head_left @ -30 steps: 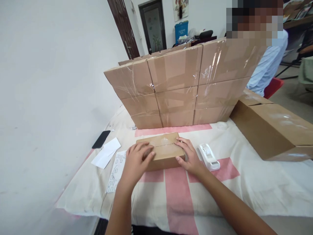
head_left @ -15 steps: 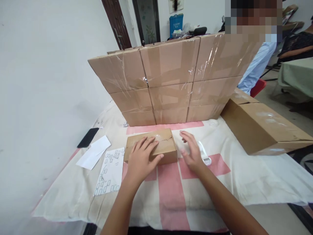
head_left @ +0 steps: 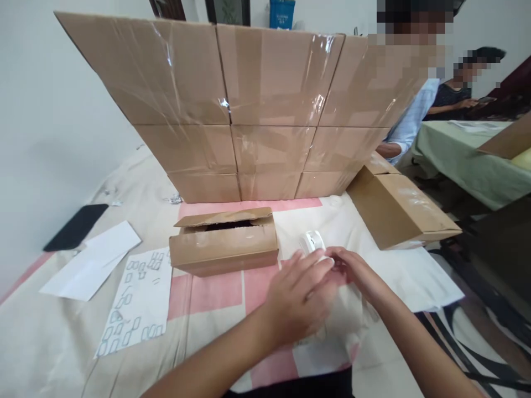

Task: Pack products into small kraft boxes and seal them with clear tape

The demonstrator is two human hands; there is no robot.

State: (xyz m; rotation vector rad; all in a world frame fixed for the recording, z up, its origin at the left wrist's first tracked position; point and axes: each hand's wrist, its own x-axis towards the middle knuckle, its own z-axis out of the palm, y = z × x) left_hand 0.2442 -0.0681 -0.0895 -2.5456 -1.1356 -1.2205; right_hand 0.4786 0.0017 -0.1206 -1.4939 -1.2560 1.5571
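My left hand (head_left: 296, 296) is in front of a small white plastic object (head_left: 313, 241), its fingers stretched toward it and partly blurred. My right hand (head_left: 350, 268) has its fingers curled at the near end of that object, with the fingertips partly hidden. The object's exact kind is unclear. To the left of my hands lies a small cardboard box (head_left: 224, 249), untouched. Its top flap is lifted along a dark gap.
A wall of taped cardboard boxes (head_left: 269, 99) rises at the back. Another carton (head_left: 409, 207) lies to the right. On the left are a black phone (head_left: 76, 227), blank white paper (head_left: 93, 260) and a sheet with drawn shapes (head_left: 135, 298). Two people are behind, right.
My left hand has left the small box and moved right, beside my right hand. The box's top flap now stands up. My right hand has closed around the white object's end.
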